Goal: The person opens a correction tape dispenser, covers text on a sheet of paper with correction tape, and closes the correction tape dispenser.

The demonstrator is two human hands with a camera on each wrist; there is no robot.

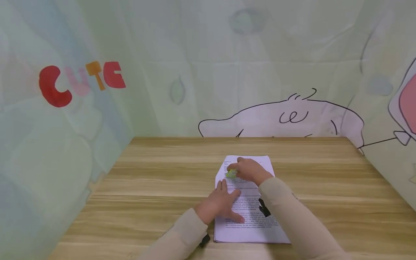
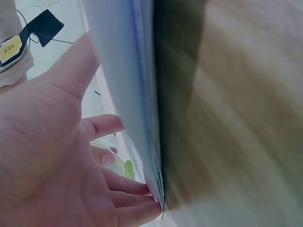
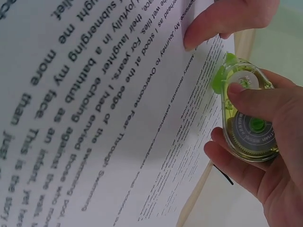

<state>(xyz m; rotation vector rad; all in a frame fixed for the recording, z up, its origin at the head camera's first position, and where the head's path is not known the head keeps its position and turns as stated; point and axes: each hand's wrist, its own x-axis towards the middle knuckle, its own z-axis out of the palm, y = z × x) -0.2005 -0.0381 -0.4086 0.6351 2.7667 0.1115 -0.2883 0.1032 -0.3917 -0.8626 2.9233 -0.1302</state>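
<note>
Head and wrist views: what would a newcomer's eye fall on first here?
Probably the bold red, pink and orange letters spelling CUTE on the pale wall at the head view's left. Next, the translucent yellow-green plastic tape dispenser in the right hand, near the top of the white printed paper stack. The left hand lies spread at that stack's left edge.
</note>
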